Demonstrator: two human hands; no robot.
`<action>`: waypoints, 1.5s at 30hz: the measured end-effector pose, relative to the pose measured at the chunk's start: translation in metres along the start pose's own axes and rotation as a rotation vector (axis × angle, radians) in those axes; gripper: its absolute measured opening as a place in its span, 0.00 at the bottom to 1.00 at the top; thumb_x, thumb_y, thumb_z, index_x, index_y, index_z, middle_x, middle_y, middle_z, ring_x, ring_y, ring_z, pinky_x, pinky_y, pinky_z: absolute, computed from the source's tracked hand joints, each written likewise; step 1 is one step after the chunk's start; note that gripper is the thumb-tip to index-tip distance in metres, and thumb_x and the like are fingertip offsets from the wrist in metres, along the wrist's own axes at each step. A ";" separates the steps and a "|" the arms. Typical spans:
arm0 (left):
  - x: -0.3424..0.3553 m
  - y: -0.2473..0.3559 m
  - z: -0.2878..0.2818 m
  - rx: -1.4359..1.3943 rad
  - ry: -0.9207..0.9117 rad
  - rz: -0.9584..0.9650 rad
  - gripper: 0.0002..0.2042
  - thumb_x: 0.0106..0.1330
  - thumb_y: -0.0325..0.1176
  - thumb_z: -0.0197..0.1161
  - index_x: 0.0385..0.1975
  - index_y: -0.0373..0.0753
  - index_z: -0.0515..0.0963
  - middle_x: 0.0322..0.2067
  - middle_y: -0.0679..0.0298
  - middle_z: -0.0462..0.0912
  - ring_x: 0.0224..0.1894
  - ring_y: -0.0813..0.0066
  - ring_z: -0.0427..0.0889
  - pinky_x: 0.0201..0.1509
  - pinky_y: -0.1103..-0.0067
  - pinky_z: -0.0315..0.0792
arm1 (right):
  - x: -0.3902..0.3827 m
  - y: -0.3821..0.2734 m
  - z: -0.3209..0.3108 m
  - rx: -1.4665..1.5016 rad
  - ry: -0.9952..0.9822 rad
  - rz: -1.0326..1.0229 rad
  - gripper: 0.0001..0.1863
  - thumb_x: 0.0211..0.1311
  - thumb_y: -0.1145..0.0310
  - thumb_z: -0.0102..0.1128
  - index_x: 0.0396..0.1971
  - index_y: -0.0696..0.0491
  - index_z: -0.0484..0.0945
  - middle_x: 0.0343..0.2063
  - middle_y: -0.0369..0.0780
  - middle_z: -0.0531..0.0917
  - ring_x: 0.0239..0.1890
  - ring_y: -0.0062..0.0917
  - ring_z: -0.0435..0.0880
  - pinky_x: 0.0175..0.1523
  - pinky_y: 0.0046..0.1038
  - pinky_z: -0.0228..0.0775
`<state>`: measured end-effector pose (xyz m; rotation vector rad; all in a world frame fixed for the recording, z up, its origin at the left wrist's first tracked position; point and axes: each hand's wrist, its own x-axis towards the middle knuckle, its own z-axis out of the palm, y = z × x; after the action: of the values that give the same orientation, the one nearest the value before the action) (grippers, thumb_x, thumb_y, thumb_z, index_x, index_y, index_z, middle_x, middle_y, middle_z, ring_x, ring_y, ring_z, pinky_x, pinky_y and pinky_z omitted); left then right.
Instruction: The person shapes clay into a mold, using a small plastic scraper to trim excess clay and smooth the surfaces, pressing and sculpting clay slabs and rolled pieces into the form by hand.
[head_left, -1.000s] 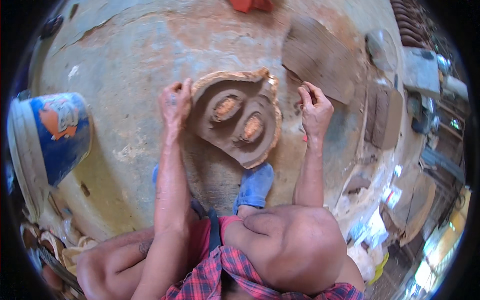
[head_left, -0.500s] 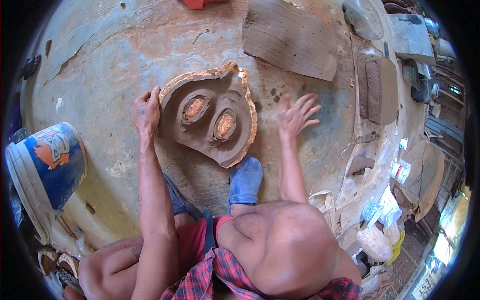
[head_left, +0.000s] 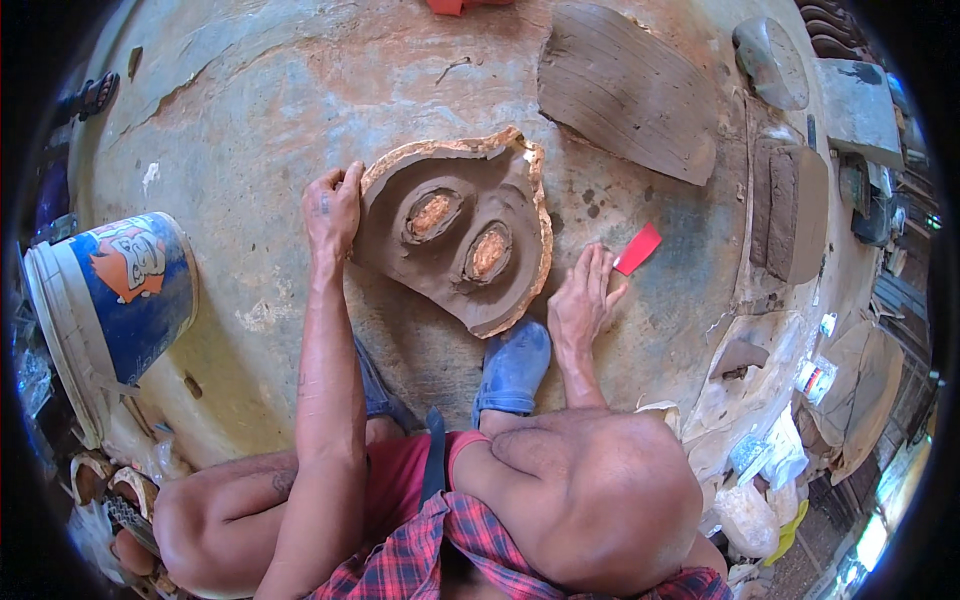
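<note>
A rounded, mask-like mould [head_left: 455, 235] rests on the floor, its orange rough rim showing round a lining of grey-brown wet clay. Two oval openings in the clay show orange material. My left hand [head_left: 332, 210] grips the mould's left rim, thumb at the edge. To the right of the mould, my right hand [head_left: 582, 300] is low over the floor, fingers stretched out and thumb apart. Beside its fingertips is a small flat red scraper-like piece [head_left: 638, 249] with a pale end; whether the fingers touch it I cannot tell.
A broad clay slab [head_left: 630, 90] lies beyond the mould, with a thick clay block [head_left: 790, 215] at the right. A blue-and-white bucket [head_left: 150, 290] stands at the left. My blue shoe [head_left: 515, 365] is just below the mould. Bags and cloths [head_left: 760, 490] crowd the lower right.
My right hand has drawn down and nearer the mould, its fingers less spread. The red piece now shows beside it. My left hand stays on the rim; the whole view has shifted slightly.
</note>
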<state>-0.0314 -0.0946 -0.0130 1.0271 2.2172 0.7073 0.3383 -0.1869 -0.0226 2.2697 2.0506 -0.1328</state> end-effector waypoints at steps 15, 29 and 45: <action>-0.005 -0.002 0.001 -0.035 -0.004 -0.035 0.24 0.71 0.50 0.62 0.33 0.29 0.86 0.26 0.42 0.85 0.29 0.55 0.86 0.41 0.62 0.76 | 0.150 -0.089 -0.073 0.601 0.220 -0.587 0.14 0.61 0.73 0.71 0.47 0.56 0.87 0.44 0.44 0.88 0.46 0.41 0.88 0.52 0.38 0.82; -0.048 -0.024 0.001 -0.134 0.125 -0.070 0.23 0.76 0.46 0.56 0.29 0.28 0.80 0.23 0.42 0.78 0.24 0.55 0.75 0.35 0.60 0.70 | 0.143 -0.114 -0.061 0.824 0.322 -0.225 0.22 0.65 0.64 0.69 0.56 0.57 0.85 0.47 0.48 0.89 0.47 0.42 0.89 0.55 0.41 0.80; -0.065 -0.030 0.010 -0.189 0.223 -0.260 0.19 0.74 0.43 0.57 0.29 0.32 0.82 0.26 0.40 0.81 0.30 0.37 0.81 0.37 0.56 0.72 | 0.288 -0.189 -0.061 0.171 -0.125 -0.858 0.18 0.58 0.72 0.71 0.49 0.45 0.88 0.47 0.47 0.86 0.52 0.43 0.85 0.58 0.42 0.78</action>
<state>-0.0048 -0.1610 -0.0217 0.5771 2.3602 0.9277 0.1802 0.1237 0.0037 1.2355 2.8521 -0.4913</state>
